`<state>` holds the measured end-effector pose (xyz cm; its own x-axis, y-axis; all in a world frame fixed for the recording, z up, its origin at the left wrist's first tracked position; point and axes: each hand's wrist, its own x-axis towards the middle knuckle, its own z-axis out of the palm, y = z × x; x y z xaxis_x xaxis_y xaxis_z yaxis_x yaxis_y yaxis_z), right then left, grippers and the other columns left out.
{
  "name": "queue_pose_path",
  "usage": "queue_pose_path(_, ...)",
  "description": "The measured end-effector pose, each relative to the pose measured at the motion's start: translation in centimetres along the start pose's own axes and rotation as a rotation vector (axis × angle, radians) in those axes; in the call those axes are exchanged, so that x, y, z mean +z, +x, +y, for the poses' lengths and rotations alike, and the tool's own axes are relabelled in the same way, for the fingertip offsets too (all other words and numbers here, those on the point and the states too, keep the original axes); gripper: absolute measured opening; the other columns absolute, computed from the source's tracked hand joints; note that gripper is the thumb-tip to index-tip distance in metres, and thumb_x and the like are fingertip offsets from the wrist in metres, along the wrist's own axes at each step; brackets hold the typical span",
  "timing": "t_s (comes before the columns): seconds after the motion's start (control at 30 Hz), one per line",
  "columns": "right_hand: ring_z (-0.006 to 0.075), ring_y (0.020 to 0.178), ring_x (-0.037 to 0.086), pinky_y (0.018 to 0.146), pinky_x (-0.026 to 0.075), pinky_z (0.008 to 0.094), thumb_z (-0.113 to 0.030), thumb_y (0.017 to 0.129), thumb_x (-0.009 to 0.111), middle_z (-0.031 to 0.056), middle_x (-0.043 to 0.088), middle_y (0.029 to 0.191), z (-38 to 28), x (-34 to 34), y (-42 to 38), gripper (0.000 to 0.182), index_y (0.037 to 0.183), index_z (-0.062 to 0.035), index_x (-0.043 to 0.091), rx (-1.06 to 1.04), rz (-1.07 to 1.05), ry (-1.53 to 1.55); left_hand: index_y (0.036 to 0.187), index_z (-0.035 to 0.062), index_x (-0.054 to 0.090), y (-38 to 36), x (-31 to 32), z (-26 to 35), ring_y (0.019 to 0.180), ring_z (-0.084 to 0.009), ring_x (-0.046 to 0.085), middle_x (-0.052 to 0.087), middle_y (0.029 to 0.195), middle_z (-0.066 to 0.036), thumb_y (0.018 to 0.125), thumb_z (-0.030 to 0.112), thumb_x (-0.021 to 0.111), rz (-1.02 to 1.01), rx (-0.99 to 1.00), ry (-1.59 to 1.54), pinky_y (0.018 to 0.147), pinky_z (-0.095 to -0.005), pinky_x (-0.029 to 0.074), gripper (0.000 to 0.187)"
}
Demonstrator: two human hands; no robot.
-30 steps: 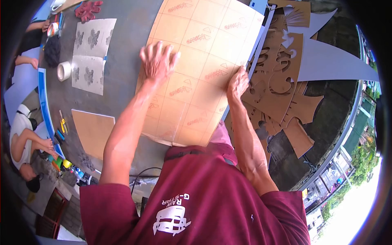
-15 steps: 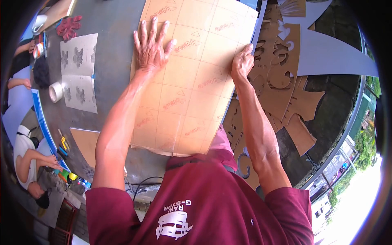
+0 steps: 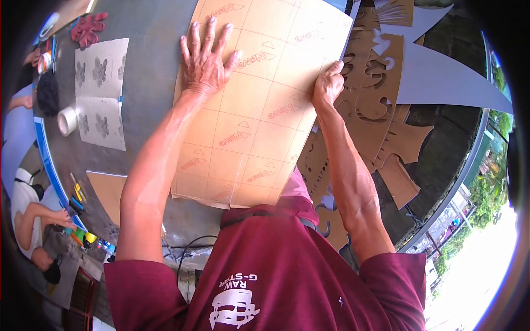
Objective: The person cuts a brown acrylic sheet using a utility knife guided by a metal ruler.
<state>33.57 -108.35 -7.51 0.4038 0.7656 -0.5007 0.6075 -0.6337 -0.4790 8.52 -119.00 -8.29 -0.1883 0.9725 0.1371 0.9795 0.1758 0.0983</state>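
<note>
A large sheet faced with brown printed paper (image 3: 248, 105), marked with a grid of lines, reaches from my waist to the top of the view. Flat on its upper left part lies my left hand (image 3: 207, 63), fingers spread. My right hand (image 3: 329, 84) is closed round the sheet's right edge, with the thumb pointing up along it. The fingers of that hand under the sheet are hidden.
At the left on the grey table (image 3: 149, 99) lie a printed paper sheet (image 3: 100, 94), a tape roll (image 3: 67, 121), a red glove (image 3: 88, 30) and a brown panel (image 3: 107, 190). Brown cut-out pieces (image 3: 408, 138) lie at the right. Another person (image 3: 38, 220) is at the far left.
The view has shifted a little, so the things on the table sit slightly further left. Both hands keep about the same places on the sheet.
</note>
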Motion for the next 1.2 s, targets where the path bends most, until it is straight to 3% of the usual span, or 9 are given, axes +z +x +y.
queue_pose_path(0.13,0.0465,0.082,0.062,0.082,0.047,0.0525,-0.053,0.103,0.02,0.0306,0.067,0.089,1.0,0.9,0.5,0.081,0.088,0.0135,0.064,-0.105,0.141,-0.034,0.153,0.0272,0.028,0.1,-0.3,0.1,0.148,-0.0377,0.012,0.016,0.162,-0.006,0.097,0.057,0.04,0.002,0.005,0.001,0.116,-0.0607,0.012,0.065)
queue_pose_path(0.37,0.0387,0.078,0.064,0.077,0.049,0.0477,-0.052,0.104,0.023,0.0314,0.067,0.091,2.7,2.1,1.9,0.078,0.095,0.0118,0.066,-0.139,0.081,0.056,0.154,0.0284,0.027,-0.8,0.0,0.2,0.147,-0.038,0.015,0.018,0.162,-0.006,0.097,0.057,0.041,-0.033,-0.017,0.013,0.116,-0.0594,0.013,0.065)
queue_pose_path(0.4,0.0415,0.089,0.065,0.08,0.049,0.0474,-0.052,0.104,0.023,0.0335,0.066,0.1,0.7,0.2,0.1,0.077,0.101,0.011,0.067,-0.021,-0.021,0.026,0.154,0.0284,0.027,-1.3,-0.2,0.6,0.147,-0.038,0.014,0.018,0.162,-0.006,0.097,0.057,0.041,-0.041,-0.007,0.003,0.117,-0.0592,0.013,0.065)
queue_pose_path(0.47,0.0439,0.093,0.064,0.082,0.048,0.0496,-0.057,0.102,0.021,0.0337,0.065,0.106,3.1,2.2,3.4,0.081,0.102,0.0112,0.066,-0.232,0.126,0.014,0.153,0.028,0.027,0.1,0.2,0.0,0.147,-0.0381,0.014,0.017,0.162,-0.006,0.098,0.055,0.04,0.012,0.004,0.031,0.116,-0.0592,0.013,0.063)
queue_pose_path(0.63,0.0485,0.107,0.059,0.095,0.044,0.0497,-0.058,0.101,0.024,0.0339,0.063,0.111,-0.6,-1.4,-1.0,0.081,0.109,0.0119,0.064,0.009,-0.054,0.035,0.153,0.0268,0.028,-0.4,-0.1,0.8,0.147,-0.0399,0.015,0.018,0.162,-0.007,0.098,0.055,0.041,-0.009,0.016,0.012,0.116,-0.0605,0.014,0.064)
queue_pose_path(0.83,0.0503,0.1,0.06,0.089,0.047,0.0492,-0.058,0.101,0.023,0.0346,0.064,0.1,1.3,-0.3,0.3,0.082,0.097,0.0124,0.064,-0.043,-0.064,0.055,0.154,0.0279,0.026,-0.1,-0.6,0.4,0.147,-0.0385,0.015,0.017,0.162,-0.007,0.097,0.055,0.041,0.02,0.029,0.041,0.116,-0.0586,0.014,0.064)
queue_pose_path(1.0,0.0513,0.107,0.055,0.091,0.043,0.0536,-0.058,0.1,0.02,0.0313,0.063,0.109,5.4,-1.8,-1.8,0.075,0.108,0.0042,0.062,-0.253,-0.097,0.039,0.153,0.0282,0.028,-0.2,0.5,0.2,0.147,-0.0366,0.015,0.016,0.163,-0.006,0.098,0.055,0.04,0.039,0.021,0.085,0.116,-0.0571,0.014,0.063)
queue_pose_path(1.07,0.0492,0.115,0.052,0.095,0.04,0.0502,-0.053,0.101,0.024,0.0311,0.06,0.117,7.6,-2.0,-5.0,0.067,0.115,0.0026,0.058,-0.215,-0.182,0.118,0.153,0.0267,0.027,0.2,1.2,-0.4,0.147,-0.0391,0.013,0.015,0.163,-0.006,0.097,0.058,0.039,0.063,0.042,0.014,0.115,-0.0615,0.012,0.066)
queue_pose_path(1.2,0.0449,0.09,0.057,0.083,0.042,0.0501,-0.05,0.101,0.031,0.0292,0.062,0.092,16.2,-2.3,-12.1,0.061,0.099,0.0045,0.058,-0.149,-0.213,0.14,0.147,0.007,0.038,0.2,-1.6,1.3,0.147,-0.038,0.015,0.021,0.16,-0.015,0.095,0.044,0.051,-0.024,0.002,0.028,0.116,-0.0585,0.015,0.065)
